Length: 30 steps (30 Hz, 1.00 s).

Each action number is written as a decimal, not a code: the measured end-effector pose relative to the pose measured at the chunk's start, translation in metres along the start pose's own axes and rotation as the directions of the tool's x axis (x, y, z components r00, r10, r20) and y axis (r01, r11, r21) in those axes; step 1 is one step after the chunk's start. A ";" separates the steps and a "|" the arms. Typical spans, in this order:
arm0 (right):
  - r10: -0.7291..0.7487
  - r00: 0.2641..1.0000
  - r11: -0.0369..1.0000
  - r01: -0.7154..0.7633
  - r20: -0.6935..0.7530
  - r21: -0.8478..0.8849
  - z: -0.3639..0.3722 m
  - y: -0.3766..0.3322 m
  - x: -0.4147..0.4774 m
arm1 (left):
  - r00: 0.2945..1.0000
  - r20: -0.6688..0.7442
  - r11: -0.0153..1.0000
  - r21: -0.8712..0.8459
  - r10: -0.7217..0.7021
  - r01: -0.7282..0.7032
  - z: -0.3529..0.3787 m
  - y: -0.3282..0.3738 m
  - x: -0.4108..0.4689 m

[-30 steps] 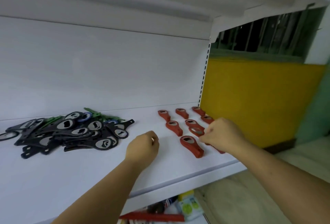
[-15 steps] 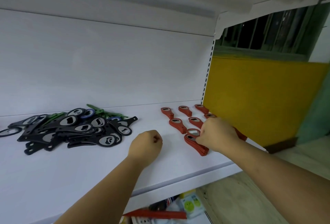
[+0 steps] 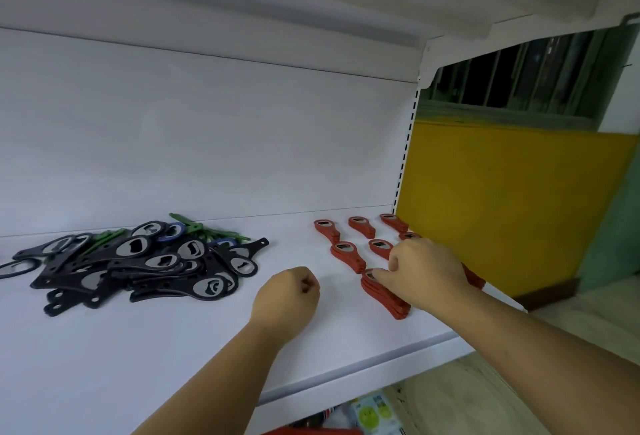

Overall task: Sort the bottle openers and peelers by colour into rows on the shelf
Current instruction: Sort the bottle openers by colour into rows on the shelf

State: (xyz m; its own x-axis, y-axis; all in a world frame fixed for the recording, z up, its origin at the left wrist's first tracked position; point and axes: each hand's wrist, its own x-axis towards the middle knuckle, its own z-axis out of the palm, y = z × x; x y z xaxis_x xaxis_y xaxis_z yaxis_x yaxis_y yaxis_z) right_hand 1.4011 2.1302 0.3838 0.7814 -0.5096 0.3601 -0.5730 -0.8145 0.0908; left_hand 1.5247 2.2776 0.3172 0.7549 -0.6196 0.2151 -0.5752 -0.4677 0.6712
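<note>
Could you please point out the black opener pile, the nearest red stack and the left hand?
black opener pile (image 3: 133, 247): head view, metal opener head.
nearest red stack (image 3: 391, 303): head view, stacked handles.
left hand (image 3: 285, 296): head view, back of fist.

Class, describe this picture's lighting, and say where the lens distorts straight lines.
Head view: light is soft and even, with faint shadows beneath the black openers and the right hand on the red openers; the slotted upright leans, likely from the wide lens; the window is darkest.

openers (image 3: 343, 255) red; pile (image 3: 138, 272) black, green, perhaps some blue; shelf (image 3: 173, 348) white
</note>
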 end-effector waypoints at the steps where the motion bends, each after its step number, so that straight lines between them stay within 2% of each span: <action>1: -0.016 0.999 1.000 0.017 -0.033 0.018 -0.002 -0.002 -0.001 | 1.000 0.002 1.000 -0.010 -0.005 0.005 0.000 0.000 0.000; 4: -0.082 0.994 0.992 0.088 -0.073 0.084 -0.005 -0.014 -0.003 | 0.999 -0.007 0.997 -0.070 -0.039 0.039 -0.001 0.001 0.001; 11: -0.241 0.970 0.927 0.222 0.027 0.303 0.011 -0.054 -0.003 | 0.989 -0.084 0.906 -0.417 -0.121 0.076 -0.008 0.003 -0.001; 14: -0.264 0.964 0.874 0.221 0.040 0.433 0.023 -0.071 0.005 | 0.963 -0.169 0.807 -0.586 -0.211 0.074 -0.015 0.004 -0.002; 19: -0.252 0.957 0.831 0.138 0.143 0.539 0.047 -0.103 0.030 | 0.920 -0.237 0.713 -0.699 -0.311 0.061 -0.027 0.004 -0.007; 22: -0.216 0.953 0.817 0.059 0.211 0.574 0.056 -0.123 0.050 | 0.963 -0.103 0.729 -0.675 -0.251 0.118 -0.048 -0.003 -0.009; 24: -0.179 0.954 0.780 -0.011 0.240 0.625 0.060 -0.136 0.063 | 0.977 -0.049 0.791 -0.597 -0.205 0.136 -0.065 -0.021 -0.011; 27: -0.110 0.945 0.717 -0.138 0.307 0.683 0.069 -0.158 0.089 | 0.971 -0.109 0.906 -0.395 -0.211 0.152 -0.091 -0.055 -0.022; 30: -0.054 0.930 0.656 -0.242 0.364 0.715 0.076 -0.177 0.113 | 0.966 -0.157 0.965 -0.195 -0.207 0.175 -0.114 -0.077 -0.031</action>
State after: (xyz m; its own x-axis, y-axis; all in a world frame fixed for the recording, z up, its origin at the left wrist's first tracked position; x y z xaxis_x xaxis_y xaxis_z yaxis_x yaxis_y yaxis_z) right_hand 1.6096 2.1960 0.3374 0.8473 -0.5310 -0.0079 -0.3883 -0.6093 -0.6913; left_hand 1.5822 2.4050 0.3397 0.8974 -0.4026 0.1804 -0.3614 -0.4366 0.8239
